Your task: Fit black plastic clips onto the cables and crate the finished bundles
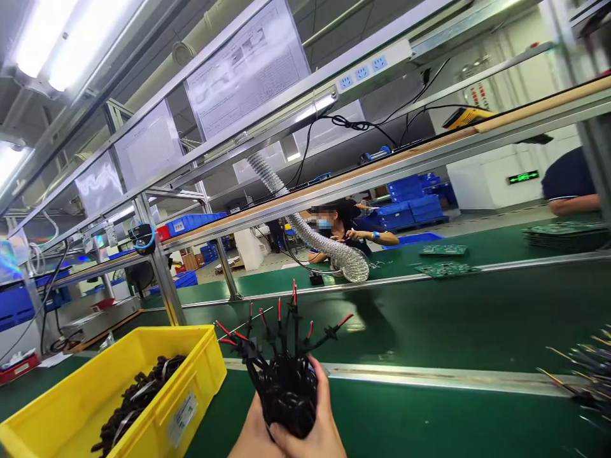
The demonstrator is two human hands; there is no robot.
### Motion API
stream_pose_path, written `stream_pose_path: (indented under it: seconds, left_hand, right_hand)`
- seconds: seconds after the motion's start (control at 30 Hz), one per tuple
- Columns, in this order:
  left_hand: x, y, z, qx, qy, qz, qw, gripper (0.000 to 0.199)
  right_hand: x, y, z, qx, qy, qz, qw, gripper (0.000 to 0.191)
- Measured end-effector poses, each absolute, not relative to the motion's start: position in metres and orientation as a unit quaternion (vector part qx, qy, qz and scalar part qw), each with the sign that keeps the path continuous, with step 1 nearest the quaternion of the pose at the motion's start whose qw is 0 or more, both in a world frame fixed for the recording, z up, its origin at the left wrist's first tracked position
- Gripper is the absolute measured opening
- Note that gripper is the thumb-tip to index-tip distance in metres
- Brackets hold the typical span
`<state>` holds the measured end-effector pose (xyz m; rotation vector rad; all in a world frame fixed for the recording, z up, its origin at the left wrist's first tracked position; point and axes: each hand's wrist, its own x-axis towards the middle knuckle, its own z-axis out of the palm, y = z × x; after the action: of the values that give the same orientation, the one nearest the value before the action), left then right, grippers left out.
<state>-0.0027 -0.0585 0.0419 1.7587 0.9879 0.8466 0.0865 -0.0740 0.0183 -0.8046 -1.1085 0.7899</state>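
Both of my hands are closed around a bundle of black cables [291, 394] above the green bench. Red wire ends with black grommet-like pieces stick up and fan out from its top. My left hand [258, 429] wraps the bundle's left side, its fingers mostly hidden behind the cables. On the right side, my right hand [322, 413] grips it, with the thumb across the lower front. Left of my hands stands a yellow bin [157, 407], holding more bundled black cables [138, 397] tied with pale bands.
A metal rail [405, 376] runs along the green bench [429, 413]. Loose wire ends [582, 375] poke in at the right edge. Green circuit boards [443, 250] lie across the bench, near a silver flexible duct [315, 238]. A masked person [353, 232] sits opposite; another person's arm [573, 203] shows at right.
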Motion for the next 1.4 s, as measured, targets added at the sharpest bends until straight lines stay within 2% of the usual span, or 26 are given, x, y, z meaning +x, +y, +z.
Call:
stream_pose_path:
  seconds: [0.47, 0.83, 1.4]
  left_hand:
    - [-0.001, -0.069, 0.047, 0.649, 0.397, 0.397, 0.514, 0.097]
    - [-0.006, -0.088, 0.051, 0.565, 0.35, 0.501, 0.555, 0.064]
    - [0.017, -0.079, 0.035, 0.492, 0.386, 0.534, 0.57, 0.066]
  right_hand:
    - [0.084, -0.076, 0.017, -0.349, -0.504, 0.378, 0.694, 0.095]
    - [0.089, -0.076, 0.017, -0.343, -0.539, 0.421, 0.644, 0.095]
    - [0.098, -0.086, 0.032, -0.326, -0.576, 0.468, 0.585, 0.091]
